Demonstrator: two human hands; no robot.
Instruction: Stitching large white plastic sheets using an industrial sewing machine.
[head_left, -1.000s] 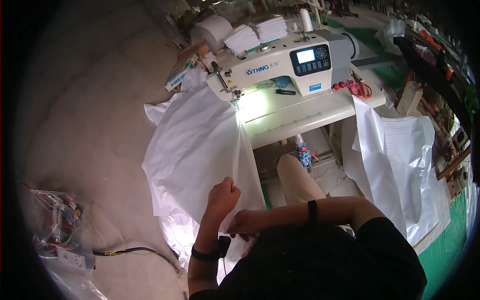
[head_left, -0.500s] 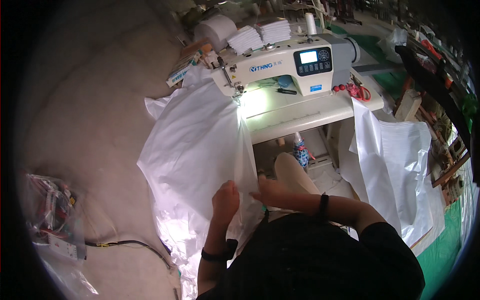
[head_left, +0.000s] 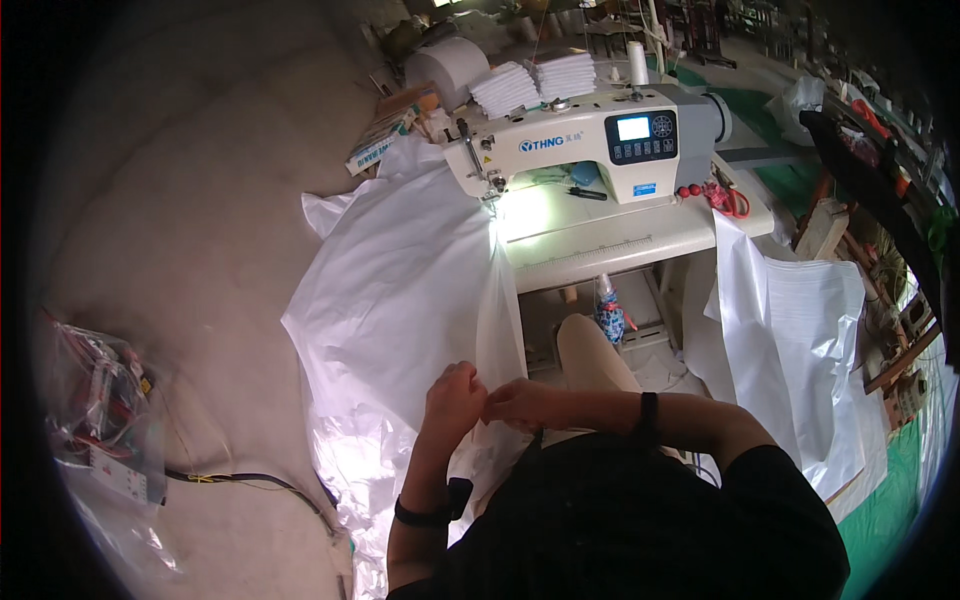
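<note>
A large white sheet point(head_left: 400, 290), thin and slightly glossy, drapes from the sewing machine's needle area down over my lap and off the left side. Near its right edge, my left hand point(head_left: 456, 402) is closed on the sheet, fingers curled. My right hand point(head_left: 520, 404) touches or nearly touches the left one, its fingertips pinched on the sheet's edge. Exactly how much of the sheet lies between the fingers is hidden. Above and ahead stands the white sewing machine point(head_left: 560, 150), its lamp lit beside the needle and its small screen glowing.
Folded white sheets point(head_left: 800, 310) hang at the right of the machine table point(head_left: 620, 245). Red-handled scissors point(head_left: 735, 203) and a black pen point(head_left: 587, 193) lie on it. Stacked white pieces point(head_left: 505, 90) and a thread cone point(head_left: 637, 63) stand behind. A clear bag point(head_left: 105, 410) sits left.
My right hand has moved left along the sheet's edge, closing the gap to my left hand. The whole view has shifted slightly, with the machine appearing a little farther right.
</note>
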